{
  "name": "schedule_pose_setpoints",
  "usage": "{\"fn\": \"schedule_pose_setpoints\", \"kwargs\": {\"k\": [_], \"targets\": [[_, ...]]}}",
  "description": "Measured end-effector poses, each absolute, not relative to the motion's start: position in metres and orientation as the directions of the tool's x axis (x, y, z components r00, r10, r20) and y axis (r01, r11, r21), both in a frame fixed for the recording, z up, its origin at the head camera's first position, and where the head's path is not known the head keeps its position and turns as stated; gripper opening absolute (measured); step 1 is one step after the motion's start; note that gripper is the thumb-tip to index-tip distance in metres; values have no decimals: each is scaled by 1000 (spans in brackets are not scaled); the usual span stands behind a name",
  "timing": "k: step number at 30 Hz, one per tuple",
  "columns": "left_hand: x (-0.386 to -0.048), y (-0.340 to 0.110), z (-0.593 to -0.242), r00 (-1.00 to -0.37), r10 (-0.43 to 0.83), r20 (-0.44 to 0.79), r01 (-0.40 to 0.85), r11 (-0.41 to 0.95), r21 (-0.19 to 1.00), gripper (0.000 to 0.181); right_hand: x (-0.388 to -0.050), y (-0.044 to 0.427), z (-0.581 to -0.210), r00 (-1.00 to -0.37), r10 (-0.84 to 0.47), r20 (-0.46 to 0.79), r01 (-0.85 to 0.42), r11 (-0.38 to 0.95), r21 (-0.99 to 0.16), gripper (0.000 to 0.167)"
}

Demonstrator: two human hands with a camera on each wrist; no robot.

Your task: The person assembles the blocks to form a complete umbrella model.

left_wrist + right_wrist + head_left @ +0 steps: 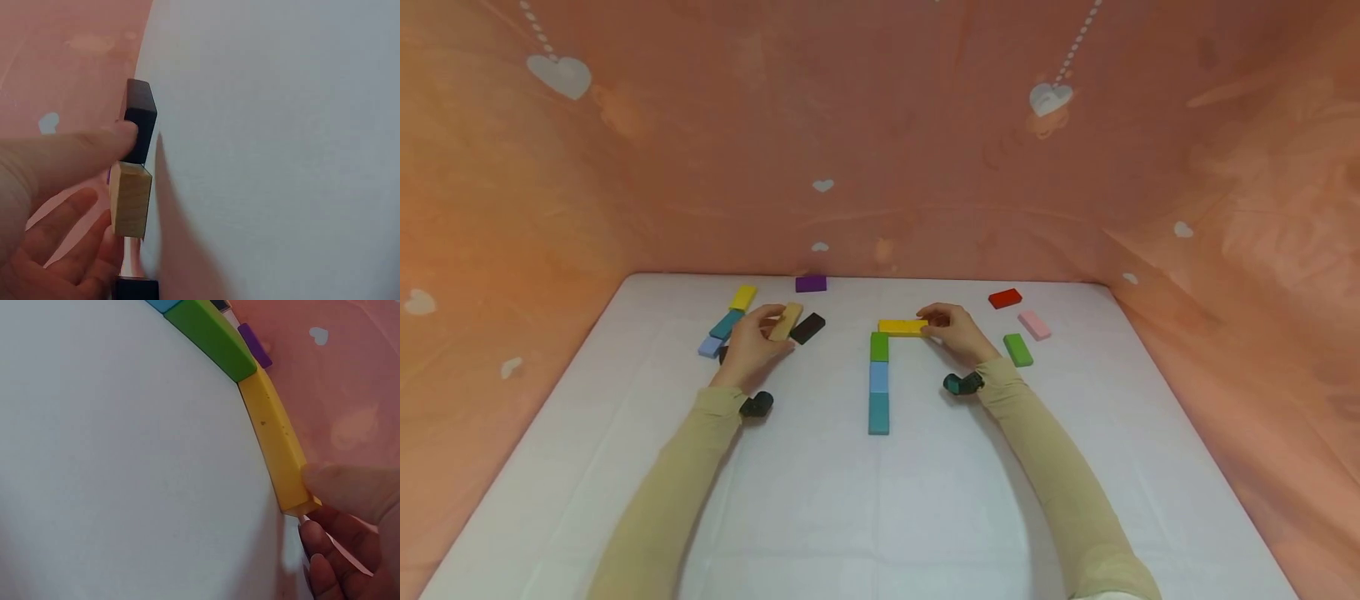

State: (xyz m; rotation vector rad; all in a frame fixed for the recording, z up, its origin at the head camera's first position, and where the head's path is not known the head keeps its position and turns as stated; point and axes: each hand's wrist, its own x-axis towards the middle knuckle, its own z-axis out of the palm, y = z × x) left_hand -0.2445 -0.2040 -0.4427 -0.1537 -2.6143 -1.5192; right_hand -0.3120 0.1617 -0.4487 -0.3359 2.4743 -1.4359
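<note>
My left hand point(751, 348) curls round a plain wooden block point(787, 322), thumb at its near end and fingers along its left side. How firmly it grips cannot be told. Beside that block lies a black block point(808, 328), partly behind the thumb point(119, 139) in the left wrist view. My right hand point(957, 332) pinches the right end of a long yellow block point(275, 440). That block's left end meets the far end of a green block point(879, 347). Nearer still in this column come a light blue block point(878, 377) and a teal block point(878, 413).
On the left lie another yellow block point(744, 297), a blue-teal block point(727, 323) and a periwinkle block point(710, 347). A purple block point(811, 284) is near the back edge. Right side: red point(1005, 298), pink point(1034, 325) and green blocks point(1018, 350) on the white tabletop point(820, 500).
</note>
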Motion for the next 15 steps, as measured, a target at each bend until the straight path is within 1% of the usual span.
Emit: {"fn": "schedule_pose_setpoints", "kwargs": {"k": [6,11,15], "targets": [[-250,-209,-447,-994,34,106,108,528,842,67,-309,159,-447,-937,-329,-119,-58,482,-875,29],[-250,-210,-444,-997,33,76,82,528,845,67,-309,159,-447,-939,-315,-137,-30,473,-880,27],[-250,-209,-445,-996,33,85,90,530,843,65,-308,160,-448,-941,-306,-143,-20,472,-882,26]]}}
